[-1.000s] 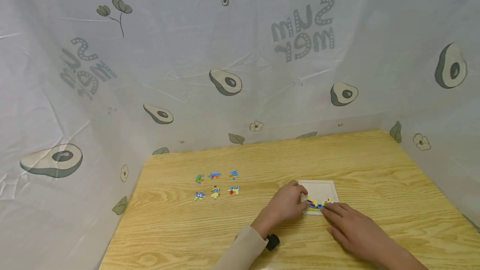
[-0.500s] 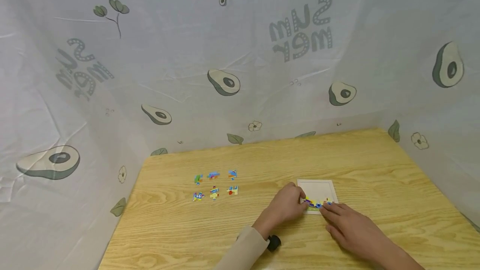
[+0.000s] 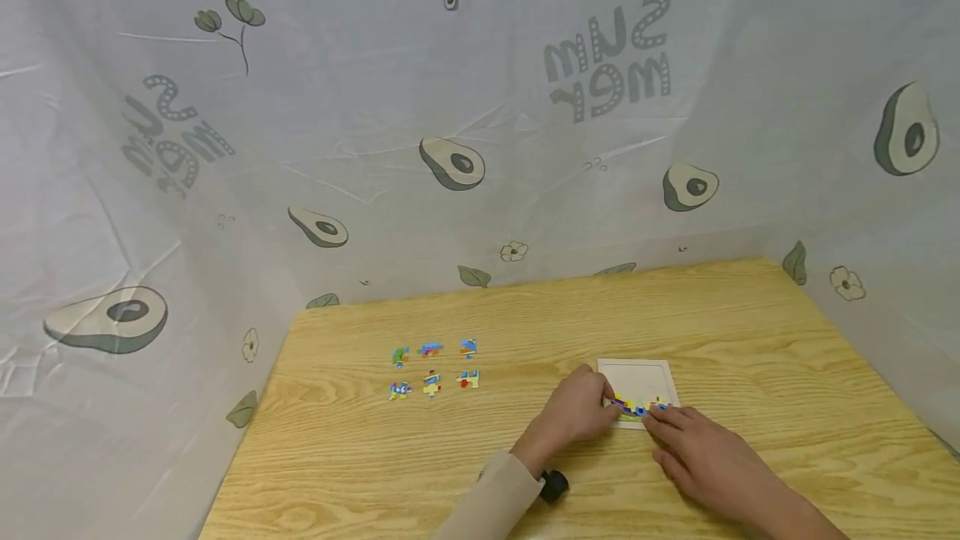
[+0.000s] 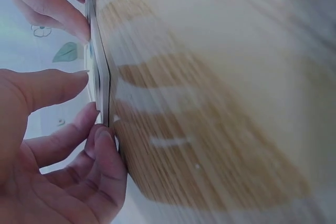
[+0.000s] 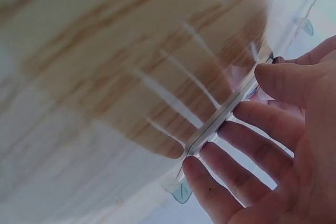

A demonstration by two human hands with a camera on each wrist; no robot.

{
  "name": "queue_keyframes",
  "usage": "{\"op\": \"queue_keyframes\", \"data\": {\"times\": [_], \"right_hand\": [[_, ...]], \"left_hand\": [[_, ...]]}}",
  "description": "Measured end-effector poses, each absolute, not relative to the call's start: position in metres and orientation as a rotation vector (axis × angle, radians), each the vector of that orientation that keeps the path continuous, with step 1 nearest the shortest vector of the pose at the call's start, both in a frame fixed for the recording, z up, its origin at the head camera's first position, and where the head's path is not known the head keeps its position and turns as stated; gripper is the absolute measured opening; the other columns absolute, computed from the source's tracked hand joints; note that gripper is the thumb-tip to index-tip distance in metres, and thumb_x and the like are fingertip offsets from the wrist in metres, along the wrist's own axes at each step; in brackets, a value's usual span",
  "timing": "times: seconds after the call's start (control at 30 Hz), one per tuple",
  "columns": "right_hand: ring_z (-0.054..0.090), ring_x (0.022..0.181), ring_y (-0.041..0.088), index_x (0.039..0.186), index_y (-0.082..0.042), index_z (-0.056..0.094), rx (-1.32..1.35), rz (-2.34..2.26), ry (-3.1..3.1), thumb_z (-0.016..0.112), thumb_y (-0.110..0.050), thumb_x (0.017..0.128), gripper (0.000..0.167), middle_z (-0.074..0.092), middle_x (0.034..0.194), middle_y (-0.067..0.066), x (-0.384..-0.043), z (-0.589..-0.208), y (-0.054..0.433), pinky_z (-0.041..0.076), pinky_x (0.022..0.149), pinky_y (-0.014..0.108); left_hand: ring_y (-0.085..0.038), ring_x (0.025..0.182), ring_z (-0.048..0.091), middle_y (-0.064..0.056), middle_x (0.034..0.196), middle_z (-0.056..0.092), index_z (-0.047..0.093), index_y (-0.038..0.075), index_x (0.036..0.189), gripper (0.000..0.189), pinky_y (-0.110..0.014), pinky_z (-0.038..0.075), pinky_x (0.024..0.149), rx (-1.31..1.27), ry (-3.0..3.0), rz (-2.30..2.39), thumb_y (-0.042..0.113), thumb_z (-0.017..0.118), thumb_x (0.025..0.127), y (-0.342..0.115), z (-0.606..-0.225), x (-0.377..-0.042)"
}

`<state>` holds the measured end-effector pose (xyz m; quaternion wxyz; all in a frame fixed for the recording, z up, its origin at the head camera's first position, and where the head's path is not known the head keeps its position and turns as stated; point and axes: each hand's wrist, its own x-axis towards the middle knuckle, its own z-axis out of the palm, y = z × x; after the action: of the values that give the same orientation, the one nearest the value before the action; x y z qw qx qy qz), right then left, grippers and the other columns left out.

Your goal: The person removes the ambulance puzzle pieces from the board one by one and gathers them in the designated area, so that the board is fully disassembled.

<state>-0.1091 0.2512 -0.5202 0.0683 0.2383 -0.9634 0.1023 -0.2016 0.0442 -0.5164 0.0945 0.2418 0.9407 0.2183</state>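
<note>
A white square puzzle tray (image 3: 634,375) lies on the table, with colourful jigsaw pieces (image 3: 628,408) along its near side. My left hand (image 3: 573,408) holds the tray's left edge; in the left wrist view its thumb comes down on the top while curled fingers sit against the tray's side (image 4: 102,80). From the right, my right hand (image 3: 708,457) reaches over the near right corner, its fingertips resting on the pieces there and hiding some of them. The right wrist view shows fairly straight, spread fingers (image 5: 249,142) along the tray's edge.
Several loose jigsaw pieces (image 3: 431,384) lie in two rows on the wooden table (image 3: 360,457), left of the tray. A pale curtain (image 3: 375,148) printed with avocados surrounds the table at the back and sides. A black object (image 3: 554,486) sits at my left wrist.
The view has shifted slightly. Both hands stay at the tray in nearly the same place, and the loose pieces have not moved.
</note>
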Motion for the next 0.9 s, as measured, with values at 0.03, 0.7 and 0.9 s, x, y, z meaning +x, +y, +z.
{"op": "queue_keyframes", "data": {"times": [0.03,0.7,0.9], "right_hand": [[0.069,0.124,0.033,0.132,-0.009,0.074,0.72,0.308,-2.904,0.076,-0.028,0.096,0.04,0.072,0.136,0.009,-0.109,-0.52,0.251,0.056,0.101,0.051],[0.07,0.117,0.03,0.123,-0.01,0.077,0.751,0.278,-2.889,0.076,-0.025,0.096,0.031,0.074,0.128,0.005,-0.112,-0.519,0.248,0.058,0.096,0.048],[0.07,0.116,0.027,0.122,-0.011,0.078,0.762,0.254,-2.871,0.076,-0.025,0.096,0.03,0.074,0.127,0.004,-0.113,-0.519,0.246,0.058,0.096,0.046]], "left_hand": [[-0.001,0.076,0.048,0.008,0.093,0.064,0.08,0.014,0.102,0.017,-0.015,0.044,0.066,0.717,2.791,0.645,0.029,0.073,0.097,0.044,-0.516,-0.202],[-0.002,0.045,0.036,0.012,0.052,0.045,0.07,0.016,0.067,0.033,-0.017,0.03,0.044,0.602,2.762,0.771,0.024,0.071,0.099,0.053,-0.515,-0.192],[-0.002,0.036,0.02,0.012,0.042,0.025,0.047,0.019,0.045,0.059,-0.016,0.017,0.037,0.555,2.733,0.861,0.023,0.07,0.1,0.053,-0.518,-0.192]]}}
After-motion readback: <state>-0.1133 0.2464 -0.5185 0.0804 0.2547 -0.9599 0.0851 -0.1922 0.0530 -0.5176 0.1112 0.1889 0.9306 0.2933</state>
